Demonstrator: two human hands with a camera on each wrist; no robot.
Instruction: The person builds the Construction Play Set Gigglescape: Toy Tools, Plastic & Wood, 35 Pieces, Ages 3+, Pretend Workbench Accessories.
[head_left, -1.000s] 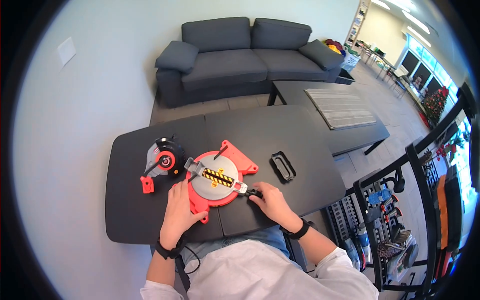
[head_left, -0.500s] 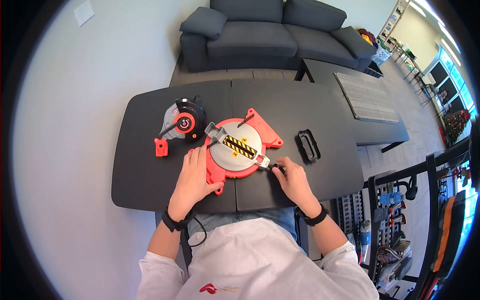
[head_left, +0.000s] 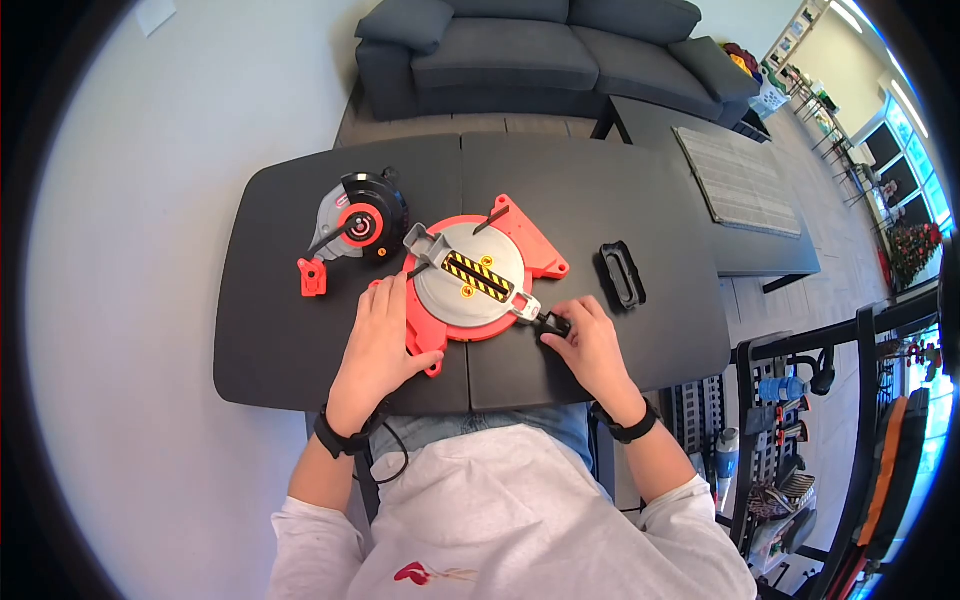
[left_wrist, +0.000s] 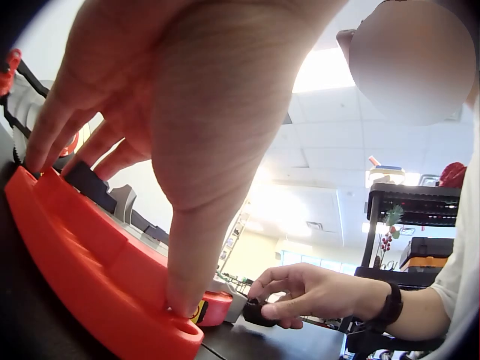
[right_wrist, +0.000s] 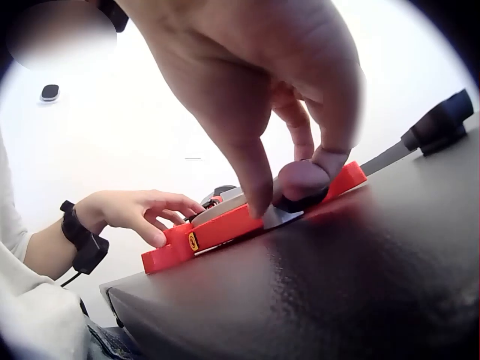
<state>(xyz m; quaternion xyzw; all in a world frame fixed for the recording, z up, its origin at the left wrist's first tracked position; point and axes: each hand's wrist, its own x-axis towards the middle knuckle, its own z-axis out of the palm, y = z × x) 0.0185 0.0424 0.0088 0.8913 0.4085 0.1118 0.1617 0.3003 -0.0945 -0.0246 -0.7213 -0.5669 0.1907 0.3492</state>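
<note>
On the black table lies a toy miter saw base with a red frame (head_left: 535,245) and a round grey turntable (head_left: 440,285) bearing a striped yellow-and-black slot. My right hand (head_left: 597,352) pinches the black knob (head_left: 553,323) at the near-right end of its grey arm, thumb and fingers on opposite sides. Across the base's near-left red wing (left_wrist: 97,277) rests my left hand (head_left: 375,340), fingers spread toward the far side and thumb pressing by the hole at the near corner. Left of the base stands the grey-and-black toy saw head (head_left: 365,222), with a small red bracket (head_left: 313,278) at its handle.
A black oblong ring-shaped part (head_left: 622,275) lies on the right of the table (head_left: 600,180). Beyond are a grey sofa (head_left: 505,60) and a low table with a striped mat (head_left: 735,185). A black rack (head_left: 760,440) with tools stands at the right.
The head view has tilted down and shifted. My left hand stays on the red base. My right fingers have shifted round the black knob, showing more of it; the saw head stays put.
</note>
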